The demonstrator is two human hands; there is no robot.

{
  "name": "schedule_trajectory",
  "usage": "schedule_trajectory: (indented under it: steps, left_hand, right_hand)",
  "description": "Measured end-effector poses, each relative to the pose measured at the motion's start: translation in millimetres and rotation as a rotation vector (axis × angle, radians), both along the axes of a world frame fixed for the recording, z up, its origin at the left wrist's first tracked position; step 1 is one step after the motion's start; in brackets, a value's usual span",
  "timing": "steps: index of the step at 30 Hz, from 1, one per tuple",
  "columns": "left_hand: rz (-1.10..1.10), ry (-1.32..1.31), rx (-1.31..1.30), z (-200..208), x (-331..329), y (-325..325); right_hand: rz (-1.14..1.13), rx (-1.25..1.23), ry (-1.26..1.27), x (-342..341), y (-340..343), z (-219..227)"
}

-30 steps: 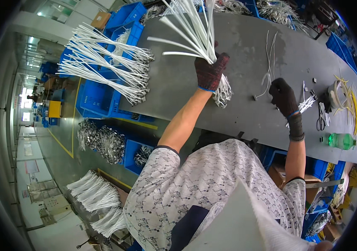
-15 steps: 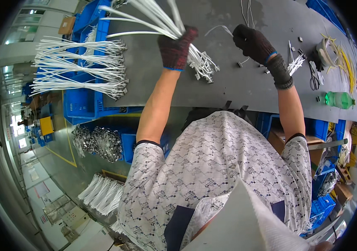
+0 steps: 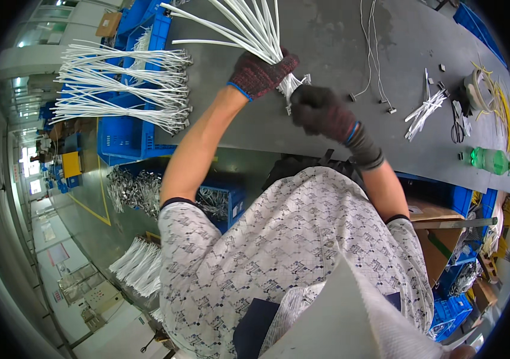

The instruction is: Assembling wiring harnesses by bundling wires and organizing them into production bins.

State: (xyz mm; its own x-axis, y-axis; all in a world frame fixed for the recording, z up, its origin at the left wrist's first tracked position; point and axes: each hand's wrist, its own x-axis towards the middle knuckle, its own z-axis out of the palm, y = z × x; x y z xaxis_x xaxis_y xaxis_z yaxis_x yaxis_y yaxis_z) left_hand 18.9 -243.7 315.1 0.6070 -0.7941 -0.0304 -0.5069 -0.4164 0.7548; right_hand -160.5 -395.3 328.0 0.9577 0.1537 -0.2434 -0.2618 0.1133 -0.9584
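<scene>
My left hand (image 3: 261,73), in a dark red and black knit glove, is closed around a bundle of white cables (image 3: 258,30). Their loose ends fan out toward the far left, and the connector ends stick out below my fist. Right beside those connector ends is my right hand (image 3: 322,113), in a dark glove with a grey cuff. It is smeared by motion, and its fingertips are hidden, so whether it grips the ends cannot be made out. Farther right, thin white wires (image 3: 370,60) with small connectors lie on the grey table (image 3: 255,128).
Tied white cable bundles (image 3: 123,90) lie across blue crates (image 3: 124,139) at the left. At the right are short white strips (image 3: 425,113), scissors (image 3: 458,128), a tape roll (image 3: 478,90), yellow wires (image 3: 502,113) and a green bottle (image 3: 491,160). Cardboard boxes (image 3: 437,248) stand below the table.
My right hand has moved left and nearer, from beside the thin wires to the bundle's connector ends. The thin wires now lie on the table. My left hand still holds the bundle.
</scene>
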Motion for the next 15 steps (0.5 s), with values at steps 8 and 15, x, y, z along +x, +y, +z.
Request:
schedule_trajectory:
  steps: [8,15]
  left_hand:
    - [0.423,0.756,0.238,64.8,-33.4,-7.1]
    - [0.403,0.871,0.106,56.3,-38.9,-10.9]
  right_hand:
    - [-0.355,-0.635,-0.696,10.6,73.0,-34.5]
    - [-0.567,0.019,-0.206,-9.1,39.1,-9.2]
